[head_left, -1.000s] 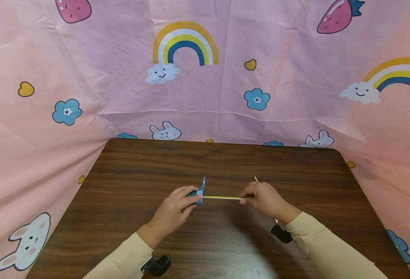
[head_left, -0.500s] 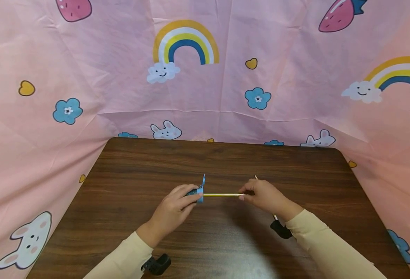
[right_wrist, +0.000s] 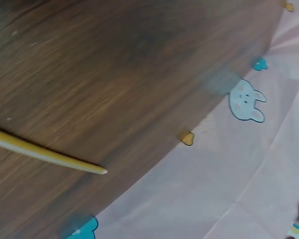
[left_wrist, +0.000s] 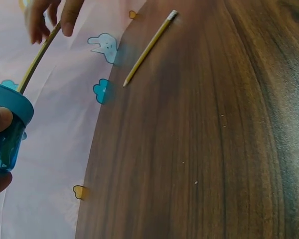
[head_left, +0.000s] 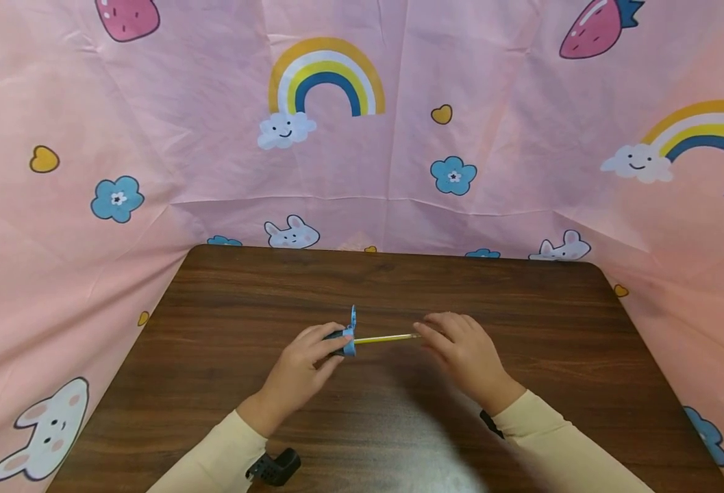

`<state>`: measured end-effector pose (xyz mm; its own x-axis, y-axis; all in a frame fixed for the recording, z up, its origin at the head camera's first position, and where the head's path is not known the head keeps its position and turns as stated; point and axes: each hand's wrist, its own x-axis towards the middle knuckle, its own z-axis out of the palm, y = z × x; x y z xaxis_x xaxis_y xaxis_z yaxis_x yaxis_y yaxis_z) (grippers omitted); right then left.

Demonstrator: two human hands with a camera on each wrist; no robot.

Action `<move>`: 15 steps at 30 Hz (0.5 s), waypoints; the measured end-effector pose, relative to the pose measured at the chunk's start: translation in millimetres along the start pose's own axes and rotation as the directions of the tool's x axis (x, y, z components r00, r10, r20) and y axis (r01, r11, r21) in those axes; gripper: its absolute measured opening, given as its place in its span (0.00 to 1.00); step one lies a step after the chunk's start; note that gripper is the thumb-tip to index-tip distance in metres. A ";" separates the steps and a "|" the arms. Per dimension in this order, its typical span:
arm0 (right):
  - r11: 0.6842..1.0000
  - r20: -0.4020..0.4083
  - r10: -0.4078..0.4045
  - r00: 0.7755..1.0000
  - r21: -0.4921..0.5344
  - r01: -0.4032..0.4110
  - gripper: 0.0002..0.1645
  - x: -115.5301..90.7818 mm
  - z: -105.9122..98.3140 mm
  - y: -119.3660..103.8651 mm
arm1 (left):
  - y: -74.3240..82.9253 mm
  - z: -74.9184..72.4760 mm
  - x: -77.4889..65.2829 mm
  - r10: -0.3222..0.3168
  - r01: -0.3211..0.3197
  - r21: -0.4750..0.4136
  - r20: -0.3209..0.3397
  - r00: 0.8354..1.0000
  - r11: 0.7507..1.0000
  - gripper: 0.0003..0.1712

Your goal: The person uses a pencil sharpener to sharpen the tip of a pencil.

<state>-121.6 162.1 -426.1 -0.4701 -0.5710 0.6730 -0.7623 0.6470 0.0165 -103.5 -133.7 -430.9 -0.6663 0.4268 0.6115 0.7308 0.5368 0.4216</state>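
My left hand (head_left: 296,366) grips a small blue pencil sharpener (head_left: 349,342) with a translucent body; its flip lid stands up. A yellow striped pencil (head_left: 383,339) sticks out of the sharpener toward the right, held above the table. My right hand (head_left: 466,356) is at the far end of this pencil, its fingers loosely extended around the tip end, as the left wrist view also shows. A second yellow pencil (left_wrist: 150,49) lies on the table; in the head view my right hand and arm hide it.
The dark wood table (head_left: 244,287) is backed by a pink printed cloth (head_left: 362,157) on the far side and both sides. Black straps with cameras (head_left: 275,468) sit on the wrists. Small pale specks (left_wrist: 196,182) dot the tabletop.
The right fingers have gone from pinching the pencil to a looser, more spread pose at its end. The pencil now slants slightly upward to the right; the sharpener has shifted slightly left.
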 end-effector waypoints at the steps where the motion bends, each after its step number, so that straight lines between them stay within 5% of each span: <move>1: 1.000 -0.029 -0.019 0.999 -0.014 0.019 0.12 -0.9 1.5 0.1 | 0.3 -0.7 0.3 -0.013 0.013 -0.008 -0.001 1.000 1.000 0.24; 8: 0.986 -0.226 -0.152 0.962 -0.100 0.133 0.16 -1.2 11.1 2.2 | 2.6 -4.0 2.8 -0.055 0.056 -0.046 0.020 0.998 0.997 0.25; 15: 0.964 -0.288 -0.251 0.924 -0.158 0.212 0.14 2.5 9.2 3.8 | 4.2 -4.9 4.5 -0.091 0.093 -0.094 0.021 0.996 0.991 0.25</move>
<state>-129.7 158.5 -431.1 -0.1157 -0.5447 0.8306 -0.7643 0.5830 0.2758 -102.6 -133.2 -423.0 -0.7331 0.3911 0.5565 0.6766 0.5030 0.5378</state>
